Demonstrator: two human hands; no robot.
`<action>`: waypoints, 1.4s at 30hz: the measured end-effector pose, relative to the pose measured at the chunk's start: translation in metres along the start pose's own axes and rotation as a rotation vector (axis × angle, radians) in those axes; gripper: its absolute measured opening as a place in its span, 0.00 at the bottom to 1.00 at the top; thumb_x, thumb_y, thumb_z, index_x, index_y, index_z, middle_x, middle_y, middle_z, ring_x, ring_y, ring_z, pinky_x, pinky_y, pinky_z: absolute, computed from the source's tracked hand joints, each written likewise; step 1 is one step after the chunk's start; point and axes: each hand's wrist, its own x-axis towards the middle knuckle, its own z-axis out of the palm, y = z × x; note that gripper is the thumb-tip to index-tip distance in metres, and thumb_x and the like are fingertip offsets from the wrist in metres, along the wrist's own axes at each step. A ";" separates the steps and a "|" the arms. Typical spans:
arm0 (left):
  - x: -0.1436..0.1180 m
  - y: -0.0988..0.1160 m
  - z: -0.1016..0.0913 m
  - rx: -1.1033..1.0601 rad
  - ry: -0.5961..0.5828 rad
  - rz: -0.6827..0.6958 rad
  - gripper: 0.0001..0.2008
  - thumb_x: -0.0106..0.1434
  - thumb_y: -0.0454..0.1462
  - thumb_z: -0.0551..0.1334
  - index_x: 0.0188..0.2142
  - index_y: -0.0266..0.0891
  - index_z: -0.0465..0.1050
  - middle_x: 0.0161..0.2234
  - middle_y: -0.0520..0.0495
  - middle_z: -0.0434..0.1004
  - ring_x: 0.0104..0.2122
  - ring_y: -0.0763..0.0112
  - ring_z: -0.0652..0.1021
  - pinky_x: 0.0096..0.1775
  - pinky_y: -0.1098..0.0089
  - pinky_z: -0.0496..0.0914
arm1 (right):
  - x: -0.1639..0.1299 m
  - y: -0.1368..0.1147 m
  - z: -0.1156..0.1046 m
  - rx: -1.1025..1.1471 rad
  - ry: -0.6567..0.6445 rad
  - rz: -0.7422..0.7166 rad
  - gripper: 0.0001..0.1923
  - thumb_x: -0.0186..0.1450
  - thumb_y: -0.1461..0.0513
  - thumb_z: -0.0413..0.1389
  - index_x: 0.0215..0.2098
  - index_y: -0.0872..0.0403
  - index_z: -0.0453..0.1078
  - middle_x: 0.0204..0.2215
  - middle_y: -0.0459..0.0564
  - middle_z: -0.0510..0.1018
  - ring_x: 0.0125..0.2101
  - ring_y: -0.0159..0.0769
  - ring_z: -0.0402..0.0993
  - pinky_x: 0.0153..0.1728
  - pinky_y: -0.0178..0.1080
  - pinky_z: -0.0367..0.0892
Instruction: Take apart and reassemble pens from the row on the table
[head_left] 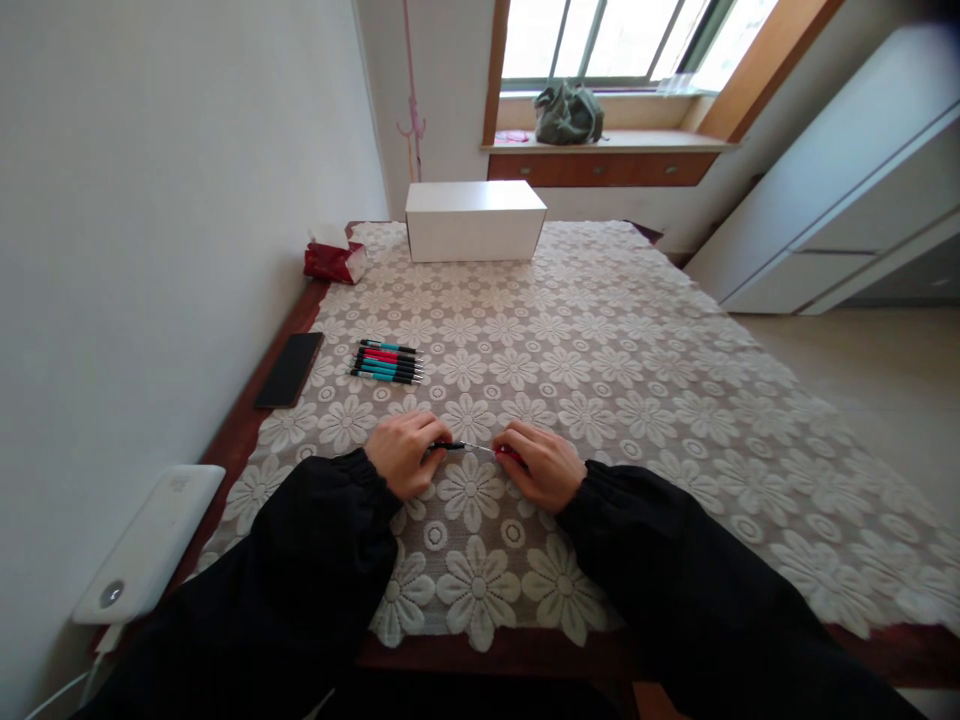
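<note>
Low over the near part of the table, my left hand [405, 455] is closed around a black pen part [451, 445]. My right hand [544, 465] pinches a red pen part [509, 455], most of it hidden by the fingers. Between the two hands runs a thin, pale, refill-like rod [478, 447], linking both parts in a nearly straight line. I cannot tell which part the rod is fixed in. Beyond my left hand lies a row of several pens [386, 364] in teal, red and black, side by side with their tips to the right.
A white lace tablecloth [517, 370] covers the table. Left of the pens lies a dark phone [290, 370]. A red tissue pack [330, 263] and a white box [474, 230] stand farther back. At the near left is a white power strip-like device [154, 540] with a cable.
</note>
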 end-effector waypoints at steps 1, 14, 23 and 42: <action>0.000 -0.001 0.000 0.001 -0.001 -0.003 0.04 0.63 0.34 0.64 0.39 0.42 0.75 0.40 0.48 0.80 0.40 0.63 0.78 0.44 0.62 0.71 | 0.000 0.000 0.000 0.000 0.001 -0.001 0.06 0.73 0.62 0.50 0.41 0.51 0.69 0.35 0.50 0.76 0.34 0.36 0.73 0.36 0.37 0.66; 0.001 -0.007 -0.004 0.018 -0.018 -0.036 0.06 0.63 0.33 0.64 0.40 0.42 0.75 0.40 0.48 0.79 0.40 0.62 0.78 0.44 0.61 0.71 | -0.001 0.001 0.000 0.021 0.012 0.022 0.05 0.72 0.63 0.51 0.40 0.51 0.68 0.35 0.49 0.75 0.34 0.37 0.73 0.37 0.38 0.66; 0.001 -0.004 -0.003 -0.004 -0.018 -0.019 0.05 0.65 0.34 0.63 0.40 0.42 0.75 0.41 0.48 0.80 0.40 0.64 0.79 0.45 0.62 0.71 | -0.001 0.003 0.002 0.022 0.002 0.009 0.05 0.73 0.62 0.51 0.41 0.51 0.68 0.37 0.50 0.75 0.37 0.38 0.72 0.39 0.40 0.67; 0.000 0.004 0.005 -0.068 0.030 0.133 0.05 0.67 0.37 0.62 0.42 0.42 0.77 0.39 0.48 0.84 0.39 0.63 0.79 0.44 0.61 0.73 | 0.003 0.001 -0.002 0.081 0.017 -0.121 0.10 0.76 0.60 0.48 0.45 0.51 0.71 0.38 0.52 0.78 0.38 0.39 0.74 0.42 0.41 0.70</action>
